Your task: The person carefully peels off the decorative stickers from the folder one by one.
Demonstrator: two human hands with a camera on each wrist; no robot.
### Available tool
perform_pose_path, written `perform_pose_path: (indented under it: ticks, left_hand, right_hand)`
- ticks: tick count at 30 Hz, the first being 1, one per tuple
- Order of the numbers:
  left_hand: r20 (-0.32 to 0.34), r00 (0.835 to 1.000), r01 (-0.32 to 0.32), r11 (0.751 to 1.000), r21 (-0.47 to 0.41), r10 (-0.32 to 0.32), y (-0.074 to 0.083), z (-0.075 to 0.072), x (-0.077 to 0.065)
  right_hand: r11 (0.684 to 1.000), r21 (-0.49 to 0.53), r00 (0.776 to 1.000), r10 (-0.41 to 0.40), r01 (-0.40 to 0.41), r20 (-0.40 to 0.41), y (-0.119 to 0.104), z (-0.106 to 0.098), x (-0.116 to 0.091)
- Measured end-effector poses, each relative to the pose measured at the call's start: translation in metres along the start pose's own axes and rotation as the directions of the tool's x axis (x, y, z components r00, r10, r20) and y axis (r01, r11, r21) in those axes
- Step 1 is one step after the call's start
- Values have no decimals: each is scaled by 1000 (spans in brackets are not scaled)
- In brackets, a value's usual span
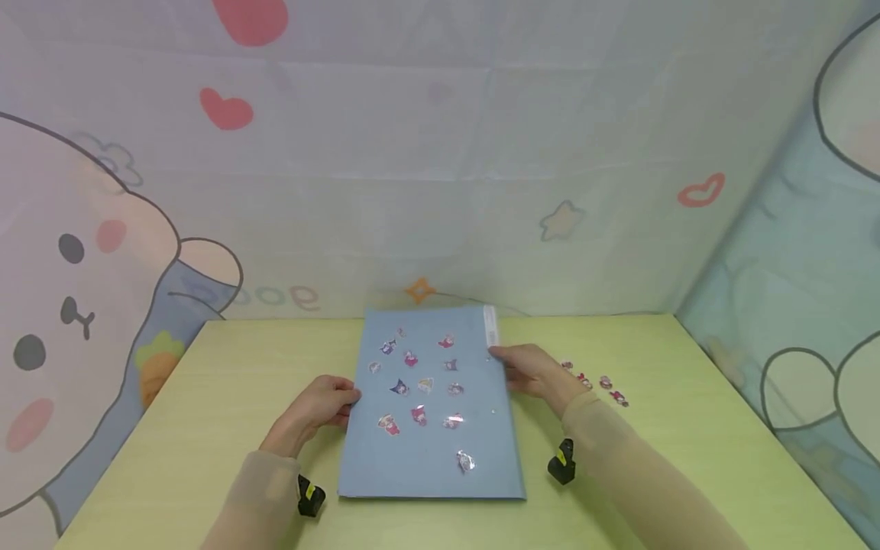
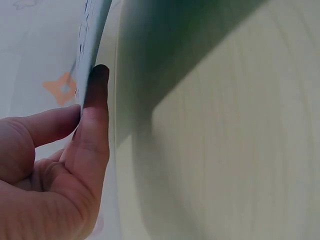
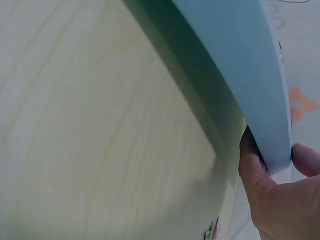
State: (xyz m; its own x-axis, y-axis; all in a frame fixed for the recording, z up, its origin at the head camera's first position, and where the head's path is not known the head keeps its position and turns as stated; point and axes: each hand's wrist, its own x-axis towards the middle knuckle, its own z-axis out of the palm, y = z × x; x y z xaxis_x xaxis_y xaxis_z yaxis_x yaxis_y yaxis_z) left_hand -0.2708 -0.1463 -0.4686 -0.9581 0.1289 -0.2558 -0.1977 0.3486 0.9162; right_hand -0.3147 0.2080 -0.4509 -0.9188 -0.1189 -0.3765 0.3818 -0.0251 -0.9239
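One light-blue folder (image 1: 402,473), dotted with small colourful stickers (image 1: 410,358), a white strip (image 1: 491,327) at its top right, is raised over the table (image 1: 227,382), left hand (image 1: 320,405) and right hand (image 1: 531,370) pinching opposite edges.

There's the plain cream fabric left sleeve (image 1: 257,496), the matching cream right sleeve (image 1: 639,477), and look, a small blocky black camera (image 1: 312,502) at each wrist, yellow-marked!
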Motion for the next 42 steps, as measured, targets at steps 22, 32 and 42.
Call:
perform_pose_path:
  ticks: [22, 32, 42]
  left_hand:
    - [-20, 999, 34, 995, 93, -32, -5, 15, 0]
    - [-73, 996, -26, 936, 352, 55, 6, 19, -7]
    - [-112, 988, -26, 838, 545, 104, 15, 18, -18]
  right_hand:
    - [973, -211, 992, -108, 91, -70, 5, -7, -8]
    - [953, -282, 991, -128, 112, -39, 12, -15, 1]
    - [956, -272, 994, -102, 109, 40, 13, -19, 1]
